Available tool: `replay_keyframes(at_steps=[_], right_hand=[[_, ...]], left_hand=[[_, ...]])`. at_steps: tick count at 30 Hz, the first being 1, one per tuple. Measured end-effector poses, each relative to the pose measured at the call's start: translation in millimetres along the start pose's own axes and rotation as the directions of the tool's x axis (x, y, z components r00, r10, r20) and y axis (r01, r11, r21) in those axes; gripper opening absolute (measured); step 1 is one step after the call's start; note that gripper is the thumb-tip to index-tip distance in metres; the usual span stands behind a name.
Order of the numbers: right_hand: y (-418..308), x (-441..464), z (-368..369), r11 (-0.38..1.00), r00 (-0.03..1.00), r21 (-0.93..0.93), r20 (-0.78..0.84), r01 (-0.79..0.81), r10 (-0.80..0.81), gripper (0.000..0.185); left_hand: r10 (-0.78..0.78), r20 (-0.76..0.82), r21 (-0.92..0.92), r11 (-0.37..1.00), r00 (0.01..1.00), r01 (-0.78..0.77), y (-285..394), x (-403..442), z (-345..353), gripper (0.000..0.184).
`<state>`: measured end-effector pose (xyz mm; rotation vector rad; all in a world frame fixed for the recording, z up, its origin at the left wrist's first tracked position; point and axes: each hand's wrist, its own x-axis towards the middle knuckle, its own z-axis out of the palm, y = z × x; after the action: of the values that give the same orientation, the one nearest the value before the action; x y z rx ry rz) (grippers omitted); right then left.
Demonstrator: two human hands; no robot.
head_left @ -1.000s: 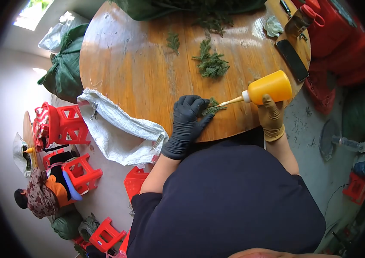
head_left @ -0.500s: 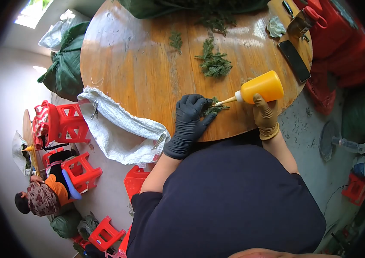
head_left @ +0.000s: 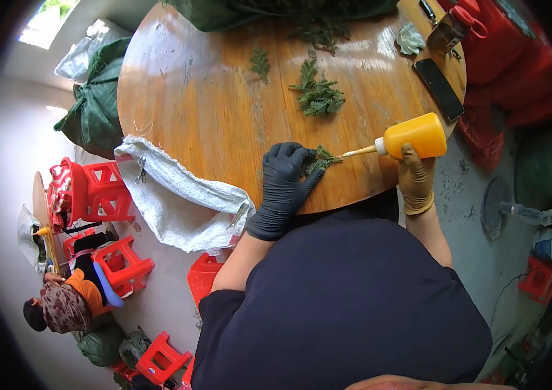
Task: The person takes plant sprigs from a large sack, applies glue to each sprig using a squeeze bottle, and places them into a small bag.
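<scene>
My left hand [head_left: 287,179], in a black glove, pinches a small green sprig [head_left: 323,160] against the near edge of the round wooden table [head_left: 211,117]. In a tan glove, my right hand [head_left: 417,175] grips a yellow squeeze bottle [head_left: 416,135] lying sideways. Its long pale nozzle points left, with the tip just by the sprig's right end. Farther up the tabletop lie a clump of green sprigs [head_left: 318,94] and a single sprig [head_left: 259,64].
A white woven sack [head_left: 181,208] hangs at the table's left edge. A phone [head_left: 439,88], a jar with a red lid [head_left: 450,31] and crumpled white material [head_left: 410,39] sit at right. Greenery fills a dark green cloth at the far edge. Another person [head_left: 67,302] sits among red stools [head_left: 123,263].
My right hand has moved to the right with the squeeze bottle, drawing the nozzle tip from near my left fingers to the sprig's right end. My left hand stays on the sprig.
</scene>
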<state>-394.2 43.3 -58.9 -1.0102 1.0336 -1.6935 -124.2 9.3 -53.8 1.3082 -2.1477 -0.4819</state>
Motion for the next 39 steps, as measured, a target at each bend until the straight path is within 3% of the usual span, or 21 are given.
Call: replay_keyframes(at_steps=[8,14,16,18,20,22,23,25,26,28,30,33,36,38,39], right_hand=[[-4.8,-4.9,-4.0,0.999,0.992,0.049,-0.124,0.008,-0.002,0.035],[-2.9,-1.7,-12.4,0.989,0.994,0.151,-0.109,-0.003,0.020,0.042],[1.1,4.1,-13.7,0.981,0.995,0.194,-0.094,-0.015,0.033,0.043],[6.0,9.0,-15.8,0.970,0.995,0.239,-0.078,-0.035,0.055,0.045],[10.2,14.7,-18.7,0.951,0.997,0.307,-0.054,-0.044,0.063,0.048],[15.1,19.9,-22.4,0.936,0.997,0.347,-0.033,-0.059,0.076,0.049],[17.6,22.5,-23.0,0.921,0.996,0.383,-0.027,-0.066,0.083,0.050],[19.9,25.6,-24.5,0.908,0.997,0.415,-0.015,-0.066,0.080,0.050],[20.5,25.6,-24.4,0.898,0.997,0.435,-0.012,-0.062,0.074,0.051],[20.4,24.5,-23.1,0.892,0.997,0.448,-0.017,-0.063,0.079,0.052],[22.3,24.3,-25.6,0.891,0.996,0.449,-0.017,-0.067,0.083,0.052],[25.4,23.5,-29.8,0.895,0.998,0.442,0.010,-0.066,0.069,0.052],[20.3,22.8,-23.8,0.904,0.999,0.426,-0.002,-0.034,0.039,0.053],[16.4,22.0,-22.6,0.899,0.999,0.436,-0.012,-0.028,0.037,0.054],[13.9,21.6,-20.1,0.899,0.998,0.437,-0.030,-0.036,0.055,0.051]], left_hand=[[0.014,-0.008,0.003,1.000,1.000,-0.014,-0.1,-0.3,0.6,0.032],[0.069,-0.079,-0.039,0.997,0.994,-0.072,-5.4,-12.3,0.1,0.031],[0.087,-0.276,-0.055,0.993,0.957,-0.106,-11.8,-22.6,-24.6,0.032],[-0.137,-0.500,-0.132,0.988,0.855,0.081,-28.7,-45.1,-54.7,0.032],[-0.245,-0.669,-0.068,0.960,0.701,0.271,-62.6,-78.5,-89.4,0.033],[-0.337,-0.715,-0.102,0.917,0.613,0.385,-92.7,-111.4,-116.9,0.038],[-0.332,-0.722,-0.093,0.916,0.607,0.391,-102.6,-124.5,-126.4,0.038],[-0.445,-0.596,0.201,0.723,0.668,0.661,-109.5,-134.1,-141.6,0.040],[-0.439,-0.598,0.209,0.722,0.670,0.659,-114.2,-132.5,-142.0,0.040],[-0.189,-0.598,0.354,0.809,0.779,0.469,-109.4,-102.5,-137.7,0.040],[-0.141,-0.470,0.286,0.909,0.872,0.302,-95.2,-46.4,-129.0,0.043],[0.094,-0.289,0.274,0.962,0.953,-0.012,-90.6,47.2,-96.8,0.042],[0.219,-0.162,0.361,0.920,0.962,-0.149,-107.7,124.3,-67.2,0.049],[0.264,0.056,0.488,0.834,0.963,-0.257,-124.9,161.9,-50.8,0.053],[0.257,0.083,0.429,0.863,0.963,-0.267,-148.6,175.0,-41.1,0.048]])
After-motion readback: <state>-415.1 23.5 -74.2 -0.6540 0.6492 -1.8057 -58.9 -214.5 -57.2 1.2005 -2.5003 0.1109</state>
